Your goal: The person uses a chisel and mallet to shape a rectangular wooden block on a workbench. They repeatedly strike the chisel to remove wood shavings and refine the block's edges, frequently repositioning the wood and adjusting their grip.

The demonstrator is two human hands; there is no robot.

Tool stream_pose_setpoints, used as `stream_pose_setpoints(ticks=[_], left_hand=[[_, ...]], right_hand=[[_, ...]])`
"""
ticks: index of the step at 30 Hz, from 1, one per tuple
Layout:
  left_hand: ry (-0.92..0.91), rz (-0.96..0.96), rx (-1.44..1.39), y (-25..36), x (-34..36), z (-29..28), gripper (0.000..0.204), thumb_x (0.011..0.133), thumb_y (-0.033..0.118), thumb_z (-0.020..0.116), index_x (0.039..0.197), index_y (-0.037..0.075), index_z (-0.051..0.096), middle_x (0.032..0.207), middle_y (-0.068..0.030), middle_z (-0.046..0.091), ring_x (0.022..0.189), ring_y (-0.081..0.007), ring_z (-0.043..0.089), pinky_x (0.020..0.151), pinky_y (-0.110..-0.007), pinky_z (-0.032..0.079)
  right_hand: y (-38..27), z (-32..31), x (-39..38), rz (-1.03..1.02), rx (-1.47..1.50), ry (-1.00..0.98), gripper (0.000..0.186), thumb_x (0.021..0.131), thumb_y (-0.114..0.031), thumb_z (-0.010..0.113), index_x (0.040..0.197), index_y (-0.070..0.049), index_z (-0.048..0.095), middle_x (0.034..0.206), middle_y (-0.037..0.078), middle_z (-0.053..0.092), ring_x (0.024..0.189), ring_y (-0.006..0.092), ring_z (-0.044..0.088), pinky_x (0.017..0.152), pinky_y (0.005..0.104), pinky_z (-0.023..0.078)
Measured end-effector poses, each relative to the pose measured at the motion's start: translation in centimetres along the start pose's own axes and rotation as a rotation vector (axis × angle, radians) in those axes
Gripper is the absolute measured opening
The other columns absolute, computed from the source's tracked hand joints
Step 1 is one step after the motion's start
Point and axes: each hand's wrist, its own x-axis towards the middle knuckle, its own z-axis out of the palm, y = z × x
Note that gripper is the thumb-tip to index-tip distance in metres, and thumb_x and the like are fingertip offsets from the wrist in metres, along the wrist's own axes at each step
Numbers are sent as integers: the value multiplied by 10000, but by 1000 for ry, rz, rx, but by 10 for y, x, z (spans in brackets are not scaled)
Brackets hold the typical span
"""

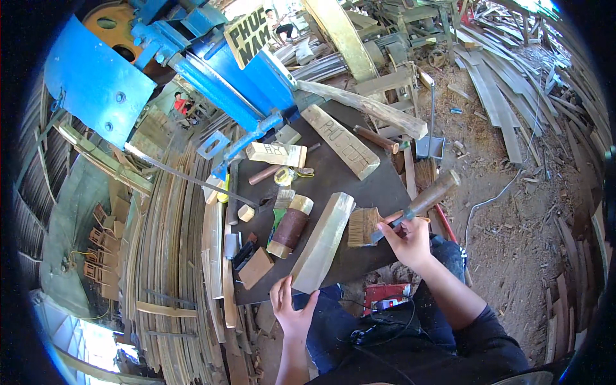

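My left hand (294, 306) grips the near end of a pale, squared wooden block (325, 240), thumb on one side and fingers on the other. The block slants away across the dark tabletop (378, 186). In my right hand (410, 240) is a chisel (433, 194), its round wooden handle pointing up and away to the right. Its metal blade points down left, close to a wide bristle brush (363, 226) lying beside the block. Left of the block lies a wooden piece wrapped in brown sandpaper (292, 226).
Farther back are a long carved block (341, 142), a short marked block (276, 154), a tape measure (284, 176) and a round wooden handle (376, 138). A blue bandsaw (218, 90) with a bare blade (186, 174) stands at left. Stacked boards (170, 256) flank the table.
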Motion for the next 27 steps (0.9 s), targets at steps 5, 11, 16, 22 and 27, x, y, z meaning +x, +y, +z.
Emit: stream_pose_setpoints(ticks=[5, 11, 16, 22, 27], left_hand=[[0, 6, 2, 2, 4, 2, 696, 716, 158, 883, 1327, 41, 571, 1235, -177, 560, 1137, -347, 586, 962, -430, 514], [9, -57, -55, -7, 3, 8, 700, 739, 175, 863, 1352, 28, 559, 1235, -176, 617, 1114, -330, 607, 949, -424, 487], [-34, -176, -149, -5, 9, 12, 734, 773, 235, 851, 1391, 8, 525, 1223, -189, 657, 1097, -290, 643, 980, -412, 483], [-53, -261, -239, -7, 8, 16, 737, 775, 247, 859, 1386, 5, 526, 1208, -174, 674, 1104, -261, 652, 986, -391, 485], [-45, -256, -281, -17, 3, 22, 741, 765, 233, 870, 1382, 8, 527, 1197, -165, 674, 1089, -238, 652, 979, -384, 492]], right_hand=[[-4, -4, 1, 26, -2, -38, 138, 874, -100, 770, 867, -5, 670, 588, 13, 618, 483, 76, 564, 473, 235, 426], [-10, -5, 2, 24, 10, -54, 127, 886, -92, 753, 869, 0, 667, 610, 42, 654, 526, 88, 636, 488, 236, 461], [-6, -3, 1, 12, 20, -44, 127, 895, -95, 744, 872, 5, 669, 627, 59, 666, 546, 108, 666, 496, 237, 476], [-7, -2, 1, 4, -20, -41, 131, 891, -99, 749, 867, 4, 672, 608, 52, 658, 539, 115, 665, 494, 242, 481], [-5, -2, 2, -5, -68, -57, 145, 882, -110, 760, 865, 2, 671, 608, 58, 661, 532, 119, 661, 494, 249, 483]])
